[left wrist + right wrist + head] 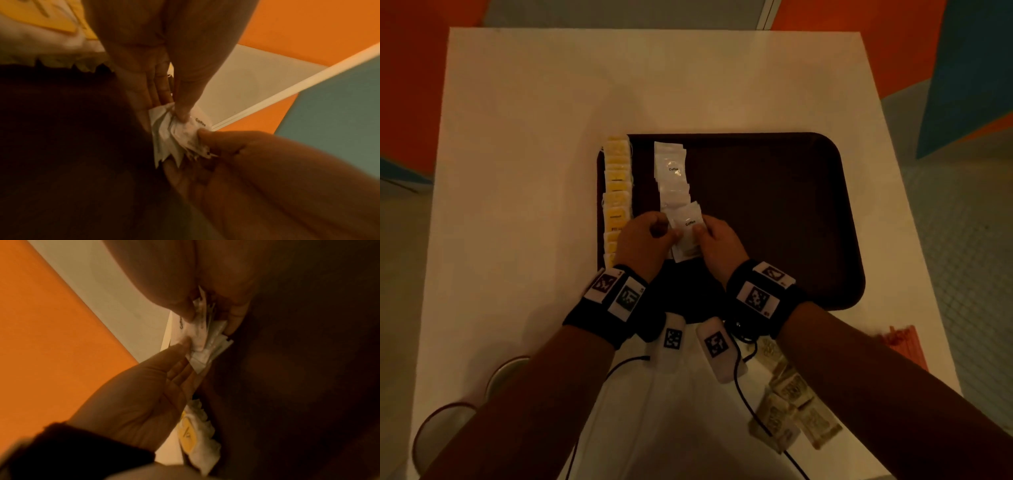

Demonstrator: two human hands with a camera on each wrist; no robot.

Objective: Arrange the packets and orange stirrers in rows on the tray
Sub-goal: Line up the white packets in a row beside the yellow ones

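A dark brown tray [774, 219] lies on the white table. Along its left edge runs a row of yellow packets [617, 192], and beside it a row of white coffee packets [673, 171]. At the near end of that white row, both hands hold a small fanned stack of white coffee packets [686, 231] [174, 134] [203, 337]. My left hand [650, 236] pinches its left side with thumb and fingers. The stack's right side is pinched by my right hand [717, 240]. Orange stirrers [904, 346] lie on the table, right of the tray's near corner.
Several beige packets [787, 401] lie loose on the table near my right forearm. Cables and tagged white devices [717, 349] hang below my wrists. Two round stool tops [445, 431] stand at the table's near left. The tray's right half is bare.
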